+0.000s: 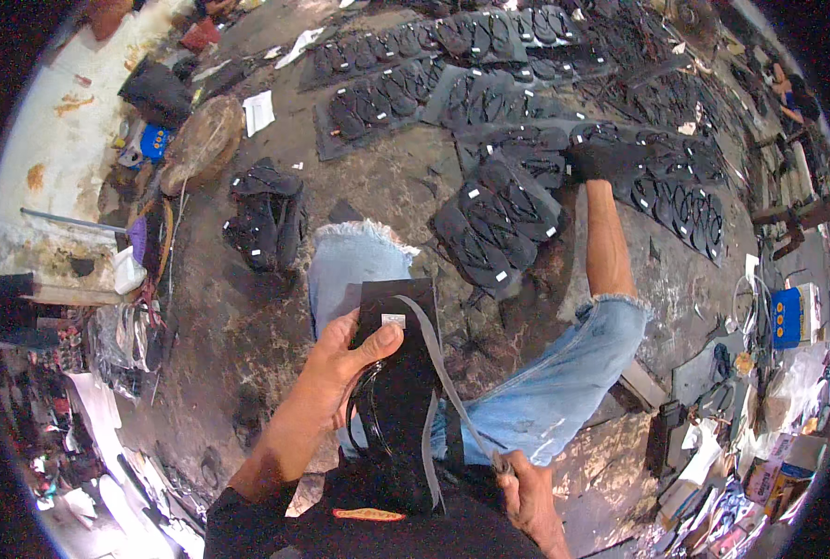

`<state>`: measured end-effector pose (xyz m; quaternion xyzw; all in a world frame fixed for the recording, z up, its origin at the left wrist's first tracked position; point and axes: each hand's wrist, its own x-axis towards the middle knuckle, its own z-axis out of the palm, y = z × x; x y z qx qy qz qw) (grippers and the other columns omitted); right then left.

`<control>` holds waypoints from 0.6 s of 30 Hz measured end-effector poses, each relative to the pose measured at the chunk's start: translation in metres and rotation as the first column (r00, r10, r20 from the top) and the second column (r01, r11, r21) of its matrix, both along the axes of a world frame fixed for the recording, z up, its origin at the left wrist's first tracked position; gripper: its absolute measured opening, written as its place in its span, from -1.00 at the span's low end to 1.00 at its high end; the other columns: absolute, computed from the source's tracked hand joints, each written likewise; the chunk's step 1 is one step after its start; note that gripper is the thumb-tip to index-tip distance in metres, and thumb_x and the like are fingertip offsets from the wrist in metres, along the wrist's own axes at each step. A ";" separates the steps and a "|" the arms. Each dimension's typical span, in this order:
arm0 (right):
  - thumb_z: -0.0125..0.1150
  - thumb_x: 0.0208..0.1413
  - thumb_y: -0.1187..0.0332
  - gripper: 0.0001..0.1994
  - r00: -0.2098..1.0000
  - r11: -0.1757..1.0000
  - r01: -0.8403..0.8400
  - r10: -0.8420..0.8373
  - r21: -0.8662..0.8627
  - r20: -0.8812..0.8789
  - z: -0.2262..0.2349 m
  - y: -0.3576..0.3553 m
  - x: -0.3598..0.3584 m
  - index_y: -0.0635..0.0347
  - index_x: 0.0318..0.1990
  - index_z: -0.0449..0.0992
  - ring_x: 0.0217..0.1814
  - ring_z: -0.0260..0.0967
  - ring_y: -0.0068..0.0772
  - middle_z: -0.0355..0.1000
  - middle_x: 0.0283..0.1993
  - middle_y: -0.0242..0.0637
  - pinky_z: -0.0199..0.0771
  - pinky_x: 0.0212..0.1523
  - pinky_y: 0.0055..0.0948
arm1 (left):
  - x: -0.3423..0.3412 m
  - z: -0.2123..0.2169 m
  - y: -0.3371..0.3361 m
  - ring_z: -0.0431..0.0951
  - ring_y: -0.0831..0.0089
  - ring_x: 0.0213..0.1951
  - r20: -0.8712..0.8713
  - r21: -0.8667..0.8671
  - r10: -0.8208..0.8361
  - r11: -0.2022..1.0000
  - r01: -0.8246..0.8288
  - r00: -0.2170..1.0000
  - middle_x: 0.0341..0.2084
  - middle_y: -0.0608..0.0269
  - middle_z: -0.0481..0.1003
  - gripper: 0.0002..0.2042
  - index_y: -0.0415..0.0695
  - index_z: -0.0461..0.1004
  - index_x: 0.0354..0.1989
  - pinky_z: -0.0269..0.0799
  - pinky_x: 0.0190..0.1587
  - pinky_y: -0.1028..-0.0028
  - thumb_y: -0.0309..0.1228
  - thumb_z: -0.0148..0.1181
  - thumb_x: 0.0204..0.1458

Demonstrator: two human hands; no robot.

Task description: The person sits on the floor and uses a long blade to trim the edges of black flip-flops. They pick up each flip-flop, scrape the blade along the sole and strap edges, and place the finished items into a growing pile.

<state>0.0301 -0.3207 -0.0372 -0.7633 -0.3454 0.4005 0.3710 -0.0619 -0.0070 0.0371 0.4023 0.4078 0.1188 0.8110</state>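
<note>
Right hand (527, 494) pinches a grey strap (443, 373) taut; left hand (345, 368) clamps the black sandal sole (398, 373). Pulling too hard could tear the strap loose.

A dirty, dark concrete floor (247, 317) fills the frame, with a pale stained wall (52, 130) at upper left and clutter along both edges.

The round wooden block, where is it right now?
In the head view the round wooden block lies on the floor at the upper left, left of the small pile of black sandals and beside a blue object.
</note>
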 end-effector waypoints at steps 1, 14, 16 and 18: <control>0.12 0.29 0.16 -0.71 0.999 0.998 0.018 -0.020 0.057 0.026 -0.002 -0.005 -0.005 0.18 -0.05 0.51 -0.36 0.46 0.36 0.49 -0.40 0.07 0.44 -0.30 0.05 | 0.001 -0.004 0.001 0.60 0.52 -0.16 -0.069 0.022 -0.007 1.000 0.009 0.998 -0.18 0.31 0.59 -0.63 -0.23 0.50 0.04 0.53 -0.07 0.47 -0.29 0.39 0.18; 0.03 0.37 -0.04 -0.56 0.964 0.967 -0.254 0.256 -0.035 0.074 0.018 0.153 0.108 0.17 0.08 0.43 -0.28 0.48 0.39 0.49 -0.42 0.18 0.40 -0.26 0.20 | 0.023 -0.006 0.031 0.53 0.59 -0.13 -0.199 0.208 -0.417 0.866 0.454 0.887 -0.18 0.32 0.58 -0.63 -0.24 0.49 0.05 0.49 -0.03 0.48 -0.29 0.39 0.19; 0.01 0.38 -0.05 -0.53 0.945 0.944 -0.328 0.328 0.037 -0.012 0.033 0.175 0.130 0.14 0.16 0.41 -0.29 0.49 0.37 0.50 -0.43 0.15 0.40 -0.25 0.21 | 0.023 -0.008 0.030 0.53 0.58 -0.13 -0.159 0.262 -0.410 0.859 0.439 0.898 -0.17 0.33 0.58 -0.64 -0.24 0.49 0.05 0.48 -0.03 0.49 -0.31 0.38 0.20; -0.02 0.39 -0.06 -0.51 0.910 0.910 -0.414 0.414 0.022 -0.012 0.045 0.192 0.151 0.12 0.24 0.39 -0.28 0.50 0.36 0.50 -0.44 0.13 0.41 -0.24 0.21 | 0.024 -0.006 0.033 0.53 0.58 -0.12 -0.204 0.232 -0.467 0.831 0.506 0.860 -0.16 0.31 0.58 -0.64 -0.24 0.49 0.07 0.48 -0.02 0.49 -0.28 0.35 0.22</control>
